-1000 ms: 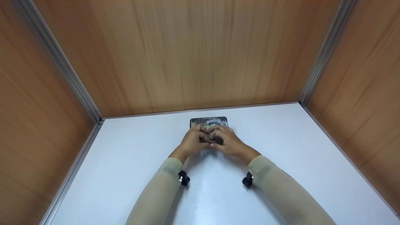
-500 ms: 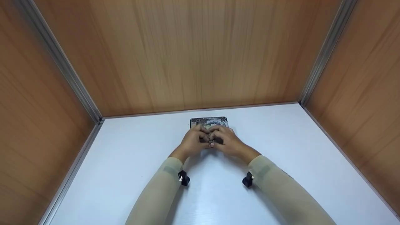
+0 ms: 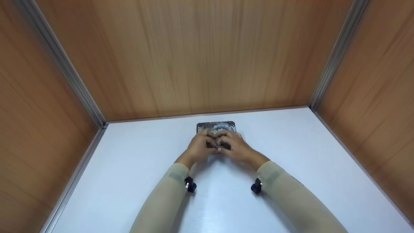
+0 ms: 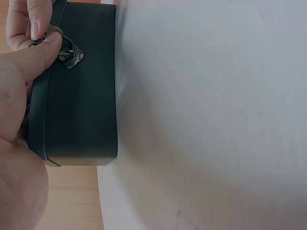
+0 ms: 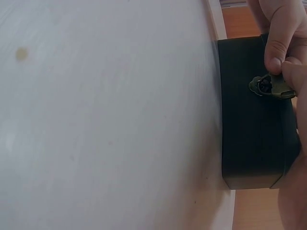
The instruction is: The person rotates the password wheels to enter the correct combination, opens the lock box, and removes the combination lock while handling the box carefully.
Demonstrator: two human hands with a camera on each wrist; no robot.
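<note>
Though small, dark tin box point(image 4: 79, 96) (brass clasp point(image 5: 268, 86)), patterned lid.

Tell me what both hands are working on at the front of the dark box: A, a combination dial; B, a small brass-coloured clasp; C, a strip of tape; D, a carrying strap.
B: both wrist views show the thumbs and fingertips of the left hand and the right hand pinching a small brass-coloured clasp on the front wall of the dark box, which stands on the white table.
</note>
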